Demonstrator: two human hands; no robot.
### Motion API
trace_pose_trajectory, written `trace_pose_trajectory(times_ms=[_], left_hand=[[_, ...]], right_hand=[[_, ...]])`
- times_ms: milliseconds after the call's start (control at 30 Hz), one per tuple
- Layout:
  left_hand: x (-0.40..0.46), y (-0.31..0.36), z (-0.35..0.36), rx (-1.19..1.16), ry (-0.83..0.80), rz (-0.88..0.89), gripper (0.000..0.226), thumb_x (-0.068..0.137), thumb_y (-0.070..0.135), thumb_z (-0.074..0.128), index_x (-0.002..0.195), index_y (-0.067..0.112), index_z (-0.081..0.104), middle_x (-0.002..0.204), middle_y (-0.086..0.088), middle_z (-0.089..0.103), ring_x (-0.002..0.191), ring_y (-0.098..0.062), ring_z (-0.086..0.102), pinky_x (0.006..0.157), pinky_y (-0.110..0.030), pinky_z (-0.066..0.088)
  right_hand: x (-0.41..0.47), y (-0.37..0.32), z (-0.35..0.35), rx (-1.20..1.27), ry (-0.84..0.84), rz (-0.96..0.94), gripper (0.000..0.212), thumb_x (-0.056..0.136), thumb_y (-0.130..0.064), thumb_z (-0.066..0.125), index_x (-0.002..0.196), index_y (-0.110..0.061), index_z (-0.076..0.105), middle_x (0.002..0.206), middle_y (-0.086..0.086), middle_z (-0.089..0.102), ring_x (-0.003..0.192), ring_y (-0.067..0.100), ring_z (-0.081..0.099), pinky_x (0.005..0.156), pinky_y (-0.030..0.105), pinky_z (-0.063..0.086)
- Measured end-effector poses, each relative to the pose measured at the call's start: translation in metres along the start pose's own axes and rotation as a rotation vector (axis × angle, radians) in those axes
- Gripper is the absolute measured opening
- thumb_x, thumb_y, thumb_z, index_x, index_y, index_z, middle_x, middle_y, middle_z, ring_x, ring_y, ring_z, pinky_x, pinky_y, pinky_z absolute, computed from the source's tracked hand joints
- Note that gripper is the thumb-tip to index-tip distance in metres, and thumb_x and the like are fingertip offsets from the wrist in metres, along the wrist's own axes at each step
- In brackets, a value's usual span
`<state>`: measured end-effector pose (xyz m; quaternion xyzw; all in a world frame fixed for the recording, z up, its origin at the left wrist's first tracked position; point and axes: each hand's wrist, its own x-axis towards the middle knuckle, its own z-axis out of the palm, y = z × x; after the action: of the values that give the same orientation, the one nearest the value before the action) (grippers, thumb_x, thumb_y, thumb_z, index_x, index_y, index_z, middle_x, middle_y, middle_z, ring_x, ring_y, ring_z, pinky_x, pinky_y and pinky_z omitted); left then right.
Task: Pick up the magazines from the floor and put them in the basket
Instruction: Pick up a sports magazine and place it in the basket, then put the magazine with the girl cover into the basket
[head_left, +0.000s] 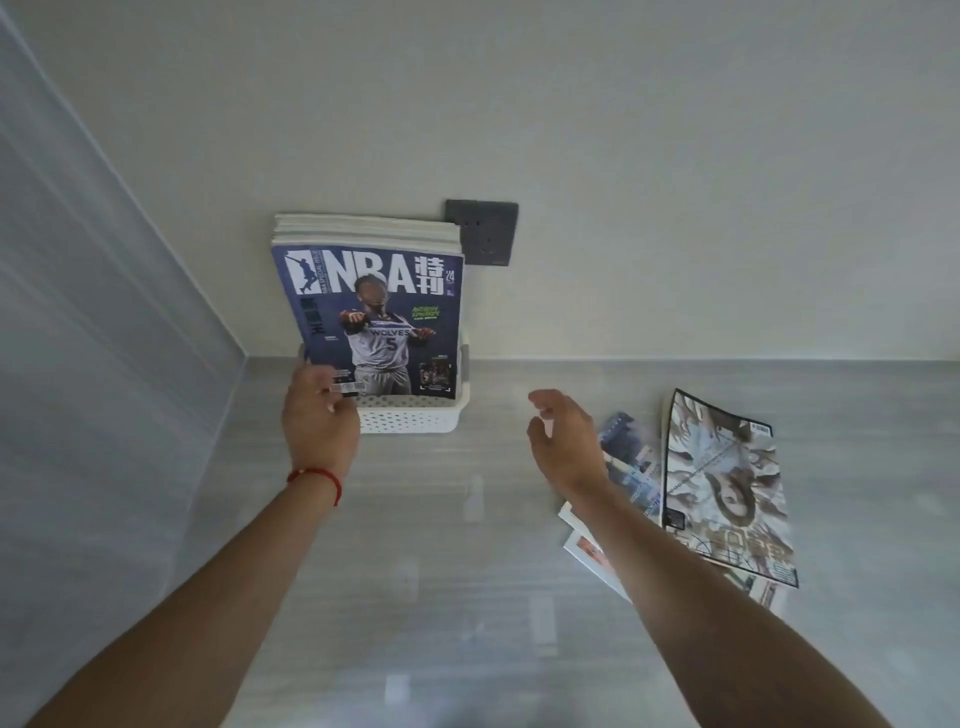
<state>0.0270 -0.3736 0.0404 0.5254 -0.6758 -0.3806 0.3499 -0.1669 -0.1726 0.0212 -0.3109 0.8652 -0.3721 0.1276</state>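
Where stood upright, magazines (371, 312) in basket (415, 415).

The blue, glossy basketball magazine (371, 317) standing at the front of the white perforated plastic basket (415, 415) carries the large white masthead "NBA" followed by two white Chinese characters, "特刊", with a small "24" at the upper right corner. The player pictured on its cover wears a grey jersey reading "WOLVES" above the number "5". The print on the pale, flat magazine (727, 488) on the grey floor is too blurred to read.
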Motion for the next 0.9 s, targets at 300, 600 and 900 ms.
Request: trace_pose_trajectory(times_ms=[300,600,900], left_hand=[[-0.173,0.006,0.072,0.174,-0.501,0.051,0.048,0.083,-0.009,0.053,0.124,0.016,0.058,0.124,-0.002,0.058,0.102,-0.018,0.060,0.088,-0.027,0.048],[-0.218,0.025,0.101,0.349,-0.707,0.214,0.050,0.084,-0.005,0.053,0.128,0.018,0.059,0.127,-0.002,0.062,0.114,-0.021,0.061,0.097,-0.033,0.053],[-0.245,0.008,0.118,0.707,-0.710,0.424,0.069,0.094,0.027,0.062,0.156,0.028,0.031,0.170,-0.008,0.006,0.156,-0.033,0.007,0.125,-0.051,0.021]], right_hand=[[-0.061,0.166,-0.082,-0.568,-0.145,0.638,0.105,0.084,-0.072,0.059,0.158,-0.015,0.008,0.165,0.027,0.002,0.151,0.052,0.004,0.118,0.070,0.011],[-0.098,0.190,-0.093,-0.674,-0.332,0.278,0.106,0.083,-0.073,0.056,0.159,-0.020,0.004,0.166,0.023,-0.004,0.152,0.049,-0.006,0.118,0.072,0.010],[-0.140,0.203,-0.111,-0.643,-0.572,-0.493,0.076,0.084,-0.008,0.061,0.148,-0.039,0.035,0.170,-0.009,0.003,0.157,0.019,-0.007,0.124,0.058,0.000]])
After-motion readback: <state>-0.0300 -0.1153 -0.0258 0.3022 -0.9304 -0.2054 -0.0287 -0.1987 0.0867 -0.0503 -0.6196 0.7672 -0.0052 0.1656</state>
